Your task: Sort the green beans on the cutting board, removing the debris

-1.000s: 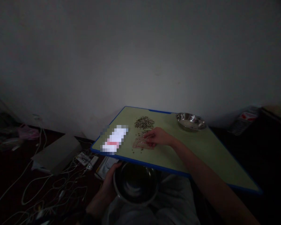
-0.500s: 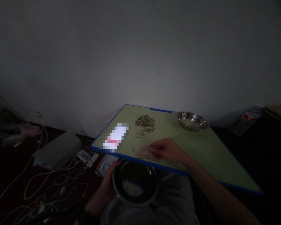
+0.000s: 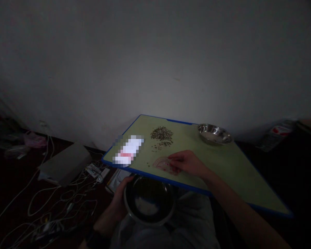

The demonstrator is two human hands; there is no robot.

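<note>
My right hand pinches a clear protractor with red markings just above or on the table's near edge; I cannot tell if it touches the surface. Below that edge, my left hand grips the rim of a metal bowl over my lap. The bowl's inside is dark, with a pale patch at the bottom that may be a reflection. Farther back on the table lies a loose pile of small speckled beans or seeds, with a few strays nearer the protractor.
A second shiny metal bowl stands at the table's back right. A blurred-out bright phone-like object lies at the left. Tangled white cables, a power strip and a grey box are on the floor. The wall backs the table.
The protractor has lifted or shifted slightly with my right hand, and the small bits near it at the table edge no longer show. My left hand keeps the bowl in place.
</note>
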